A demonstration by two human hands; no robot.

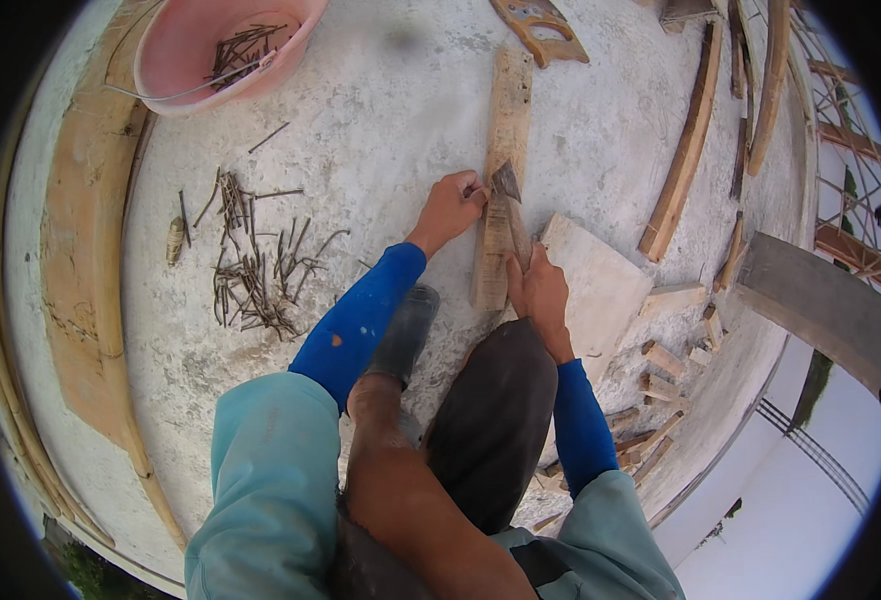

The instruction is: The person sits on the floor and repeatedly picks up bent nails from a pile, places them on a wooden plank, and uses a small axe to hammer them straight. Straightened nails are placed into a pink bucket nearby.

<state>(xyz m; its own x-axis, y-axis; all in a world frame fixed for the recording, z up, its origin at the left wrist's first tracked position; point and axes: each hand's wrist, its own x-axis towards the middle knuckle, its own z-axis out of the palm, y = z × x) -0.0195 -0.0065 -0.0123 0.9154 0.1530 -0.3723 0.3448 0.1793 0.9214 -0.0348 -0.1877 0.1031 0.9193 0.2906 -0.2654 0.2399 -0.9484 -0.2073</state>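
My right hand (543,298) is wrapped round the wooden handle of a hammer (518,228). Its dark metal head lies over a narrow wooden plank (510,105) on the ground. Beside the head, at the plank's left edge, my left hand (451,208) has its fingers curled into a pinch; anything between them is too small to make out. Left of my left forearm, a loose pile of rusty nails (251,285) is spread out.
A pink bucket (151,60) with nails inside stands at the far left. Beyond the plank lies a handsaw (551,45). A pale board (586,290) and wood offcuts (663,358) are at right, with long timbers (686,150) farther off. My shoe (411,330) stands between nails and plank.
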